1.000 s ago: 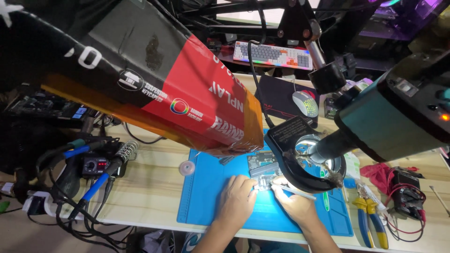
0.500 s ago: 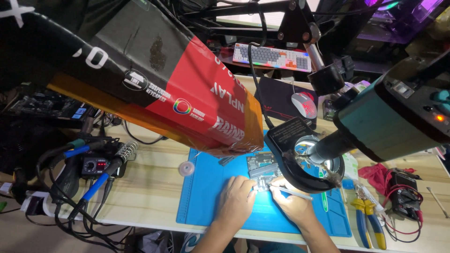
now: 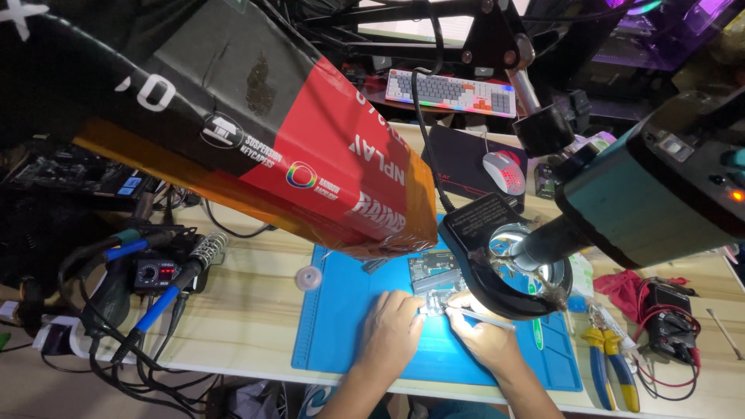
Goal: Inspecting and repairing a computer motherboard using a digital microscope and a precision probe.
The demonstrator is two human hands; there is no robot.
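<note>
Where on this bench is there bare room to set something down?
Bare wood lies between the soldering station and the blue mat, apart from a small tape roll. The mat's left part is free. It is crowded around the left hand, right hand, magnifier lamp and pliers.

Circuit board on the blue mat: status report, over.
Left hand steadies circuit board. Right hand holds tweezers at it. Magnifier lamp overhangs, partly blocking view.
</note>
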